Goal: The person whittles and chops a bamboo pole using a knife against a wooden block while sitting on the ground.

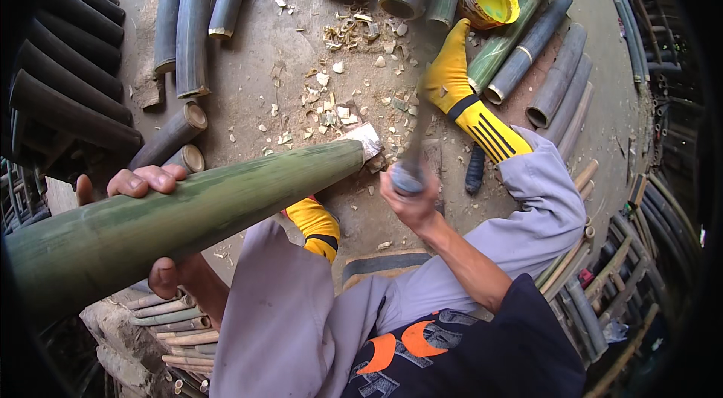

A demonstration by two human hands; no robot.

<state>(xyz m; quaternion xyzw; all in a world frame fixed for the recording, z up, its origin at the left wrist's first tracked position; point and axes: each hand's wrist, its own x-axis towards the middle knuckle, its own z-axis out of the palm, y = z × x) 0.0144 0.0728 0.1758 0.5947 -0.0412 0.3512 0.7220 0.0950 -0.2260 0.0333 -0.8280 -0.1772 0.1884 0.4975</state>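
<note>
One glancing blow could send the blurred tool (410, 173), clenched in right fingers (391, 190), off green bamboo (203, 206) gripped by left fingers (129, 186), into the yellow-socked foot (448, 76).

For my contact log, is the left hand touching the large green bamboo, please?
Touching: the head view shows the left hand holding the large green bamboo, curled over its upper edge.

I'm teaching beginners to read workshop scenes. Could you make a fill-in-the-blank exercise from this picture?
1. The left hand holds a pole coloured ____.
2. The blurred tool is gripped by the ____ hand.
3. Both socks are mainly ____.
4. On the dark shirt, the crescents are ____.

Missing words: green; right; yellow; orange.
</note>
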